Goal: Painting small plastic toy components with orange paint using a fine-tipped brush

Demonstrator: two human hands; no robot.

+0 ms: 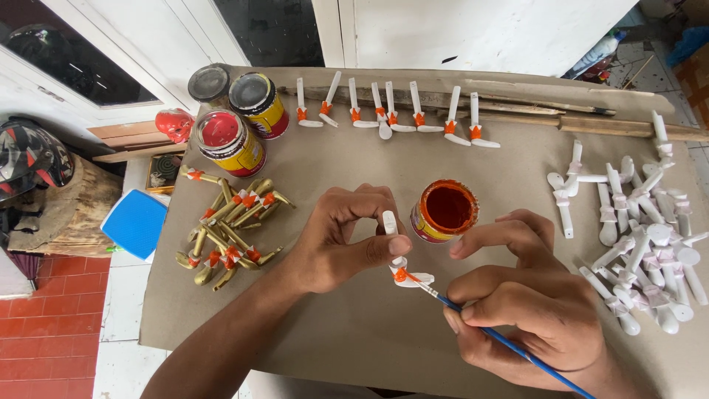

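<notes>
My left hand (pixel 347 236) pinches a small white pipe-shaped wooden piece (pixel 399 258) by its stem, just above the brown board (pixel 369 340). My right hand (pixel 532 303) holds a thin blue-handled paintbrush (pixel 509 343). Its tip touches the orange band near the piece's lower end. An open tin of orange-red paint (pixel 444 210) stands right behind both hands.
A row of white pieces with orange bands (pixel 391 118) leans on wooden sticks at the back. A heap of plain white pieces (pixel 642 244) lies at right, gold ones (pixel 229 233) at left. Three lidded paint tins (pixel 233 118) stand back left. A helmet (pixel 29 155) rests beyond the board.
</notes>
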